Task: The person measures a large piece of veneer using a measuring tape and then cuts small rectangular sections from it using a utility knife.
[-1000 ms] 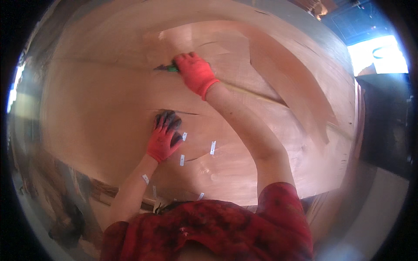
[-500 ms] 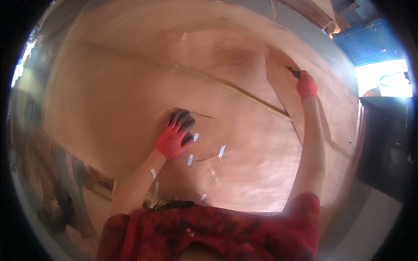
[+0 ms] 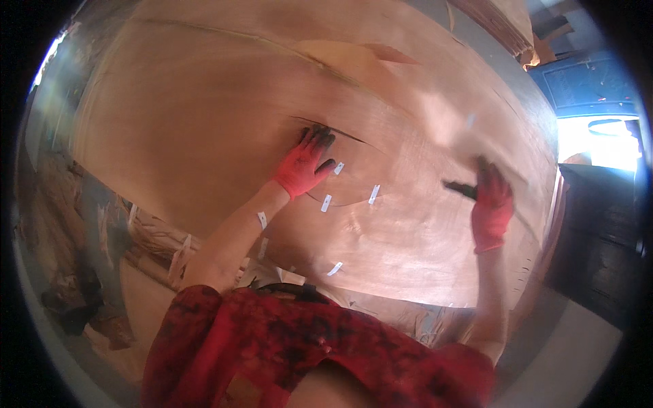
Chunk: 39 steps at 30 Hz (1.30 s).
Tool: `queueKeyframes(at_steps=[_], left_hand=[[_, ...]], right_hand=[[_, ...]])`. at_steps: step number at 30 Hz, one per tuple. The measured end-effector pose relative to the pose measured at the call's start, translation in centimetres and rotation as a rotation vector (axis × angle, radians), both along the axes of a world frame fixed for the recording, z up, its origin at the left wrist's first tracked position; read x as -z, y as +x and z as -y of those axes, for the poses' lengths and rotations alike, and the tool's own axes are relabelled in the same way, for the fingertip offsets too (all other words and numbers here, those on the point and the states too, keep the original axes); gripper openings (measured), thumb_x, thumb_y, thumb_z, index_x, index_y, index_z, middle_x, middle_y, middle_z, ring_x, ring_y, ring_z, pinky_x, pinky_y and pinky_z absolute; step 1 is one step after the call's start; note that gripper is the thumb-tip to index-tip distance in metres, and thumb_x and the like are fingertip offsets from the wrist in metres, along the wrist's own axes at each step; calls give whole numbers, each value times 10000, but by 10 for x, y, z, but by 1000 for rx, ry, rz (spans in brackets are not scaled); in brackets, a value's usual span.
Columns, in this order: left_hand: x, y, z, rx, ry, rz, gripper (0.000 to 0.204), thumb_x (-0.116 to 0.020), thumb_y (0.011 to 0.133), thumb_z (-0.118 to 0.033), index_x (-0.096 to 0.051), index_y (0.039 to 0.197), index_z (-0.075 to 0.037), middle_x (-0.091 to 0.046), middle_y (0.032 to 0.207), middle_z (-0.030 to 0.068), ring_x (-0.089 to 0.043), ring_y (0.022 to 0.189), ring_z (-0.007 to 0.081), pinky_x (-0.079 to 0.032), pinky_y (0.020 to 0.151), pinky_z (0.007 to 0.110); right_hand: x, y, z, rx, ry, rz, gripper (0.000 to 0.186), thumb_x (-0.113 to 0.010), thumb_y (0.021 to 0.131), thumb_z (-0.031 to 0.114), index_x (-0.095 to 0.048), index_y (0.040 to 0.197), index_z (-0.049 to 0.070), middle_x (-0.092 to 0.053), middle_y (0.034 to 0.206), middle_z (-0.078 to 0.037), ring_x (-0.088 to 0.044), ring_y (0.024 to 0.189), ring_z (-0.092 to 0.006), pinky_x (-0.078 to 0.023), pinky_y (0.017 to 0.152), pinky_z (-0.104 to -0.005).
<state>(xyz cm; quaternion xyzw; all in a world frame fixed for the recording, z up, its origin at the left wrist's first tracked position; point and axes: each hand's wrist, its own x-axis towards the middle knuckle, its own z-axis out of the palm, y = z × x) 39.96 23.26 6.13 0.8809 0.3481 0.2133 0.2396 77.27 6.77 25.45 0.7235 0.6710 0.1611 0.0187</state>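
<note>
A large reddish-brown wood veneer sheet (image 3: 204, 122) lies spread before me. My left hand (image 3: 305, 166), in a red glove with dark fingertips, rests flat on it with fingers stretched, beside a dark narrow split (image 3: 350, 136). Small white tape strips (image 3: 374, 194) are stuck to the veneer around a curved cut line. Another such strip (image 3: 262, 220) shows on my left forearm. At the right, my right hand (image 3: 492, 207), gloved alike, is over the sheet with its thumb held out and fingers somewhat blurred. I see nothing held in it.
A yellowish seam (image 3: 313, 61) runs across the far part of the sheet. Stacked veneer (image 3: 496, 27) stands at the far right, near a blue panel (image 3: 585, 81). A dark box-like object (image 3: 598, 231) is at the right. Torn veneer scraps (image 3: 163, 231) lie at the left.
My right hand has let go of the raised veneer edge at the far right and come nearer. The left hand stays flat by the split. The view has shifted.
</note>
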Motion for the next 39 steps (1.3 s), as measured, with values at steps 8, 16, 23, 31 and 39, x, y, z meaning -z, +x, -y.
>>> queueKeyframes(at_steps=[8,16,23,31,39], left_hand=[[1,15,-38,-359,-1489,1219,879,-495,959,-697,-404,1468,14,-502,1446,208,-528,1296,379,-423,1115,501],[-18,52,-128,-183,-1673,1173,813,-648,865,-686,-564,1328,-22,-652,1261,176,-652,1130,338,-547,941,545],[-58,99,-164,-354,-1401,823,442,-683,949,-328,-622,1242,-2,-703,1157,156,-688,1019,321,-561,923,431],[-163,60,-220,233,-1290,1088,331,-639,982,-264,-652,1166,10,-707,1135,200,-697,1026,340,-563,965,488],[18,-70,-156,-605,-914,524,428,-819,849,-303,-683,1018,66,-741,920,190,-732,680,276,-617,593,384]], right_hand=[[119,-22,94,43,-124,-29,393,-589,953,116,-602,1346,121,-565,1422,-8,-578,1234,-292,-468,981,-474],[152,-47,127,80,-192,-149,463,-579,941,116,-574,1400,178,-585,1374,-43,-593,1131,-309,-496,923,-452],[137,-12,117,218,-241,-231,420,-562,970,163,-573,1389,199,-695,1131,-109,-668,912,-356,-542,777,-461],[-4,34,31,218,266,178,552,-562,969,88,-480,1502,210,-512,1511,13,-536,1312,-303,-492,951,-434],[167,-8,1,320,-307,-205,633,-497,900,10,-455,1498,212,-492,1494,-40,-580,1191,-307,-509,900,-448]])
